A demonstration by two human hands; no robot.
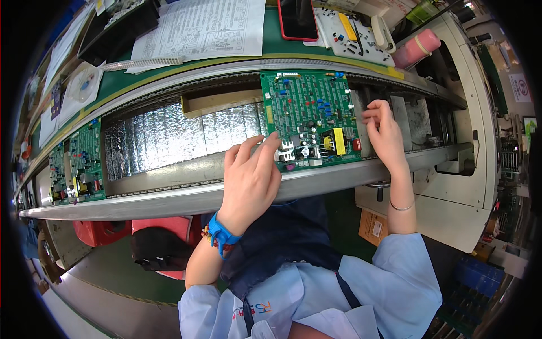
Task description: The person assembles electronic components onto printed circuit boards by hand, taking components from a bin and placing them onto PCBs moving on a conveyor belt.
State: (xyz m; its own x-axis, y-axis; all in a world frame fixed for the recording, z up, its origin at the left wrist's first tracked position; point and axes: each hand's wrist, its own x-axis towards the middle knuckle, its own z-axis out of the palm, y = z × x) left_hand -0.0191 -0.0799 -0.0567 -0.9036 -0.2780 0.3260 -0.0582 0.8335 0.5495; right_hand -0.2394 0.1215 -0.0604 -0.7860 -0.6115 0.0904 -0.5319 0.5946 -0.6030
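Observation:
A green circuit board (pixel 296 116) lies across the rails of the line in front of me, crowded with small parts, white connectors and a yellow transformer (pixel 339 141). My left hand (pixel 248 178) is at the board's near left corner, fingers bent and apart, the fingertips at its edge beside a silvery heat sink (pixel 286 151). Just off the board's right edge is my right hand (pixel 385 135), its fingers loosely curved with a gap to the thumb. Nothing shows in either hand, though the right fingertips are partly hidden.
More circuit boards (pixel 86 161) sit on the line at the left. A metal rail (pixel 152 200) runs along the near side. Behind are printed sheets (pixel 197 31), a red-edged phone (pixel 297 20), a tray of small parts (pixel 353 42) and a pink bottle (pixel 416 48). A pale machine (pixel 446 198) stands at right.

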